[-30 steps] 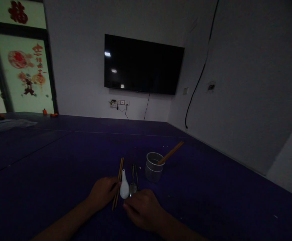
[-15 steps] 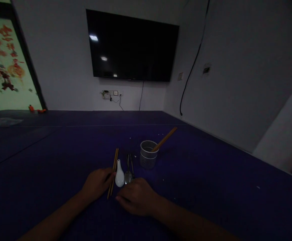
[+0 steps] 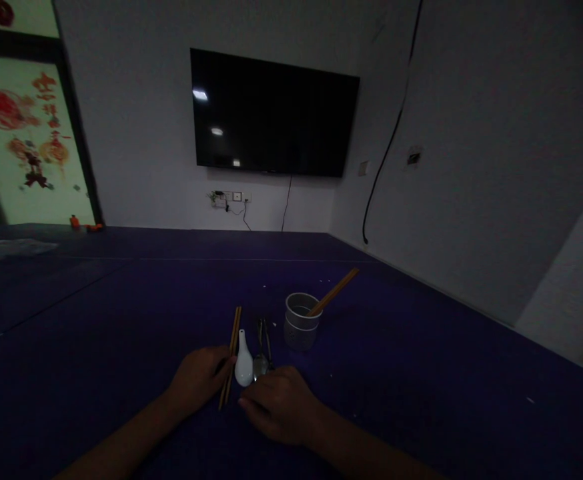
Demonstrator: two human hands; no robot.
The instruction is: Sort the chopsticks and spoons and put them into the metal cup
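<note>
A pair of wooden chopsticks (image 3: 235, 327) lies lengthwise on the dark purple surface. My left hand (image 3: 201, 377) is closed over their middle, its fingertips between them and a white soup spoon (image 3: 244, 369). Just right of the white spoon lie metal spoons (image 3: 260, 365), handles pointing away from me. My right hand (image 3: 284, 403) rests with curled fingers at their near end, covering part of it; whatever its fingers hold, if anything, is hidden. A grey metal cup (image 3: 301, 331) stands upright beyond my right hand, with wooden chopsticks (image 3: 339, 290) leaning out to the right.
The purple surface (image 3: 421, 373) reaches to the walls, with small white specks scattered on it. A black television (image 3: 276, 113) hangs on the far wall above sockets and cables. A loose black cable (image 3: 386, 160) runs down the right wall. Orange items (image 3: 75, 221) sit far left by the door.
The camera view has tilted and shifted, so everything moves in the picture. My hands, the chopsticks, the spoons and the cup keep about the same places relative to one another.
</note>
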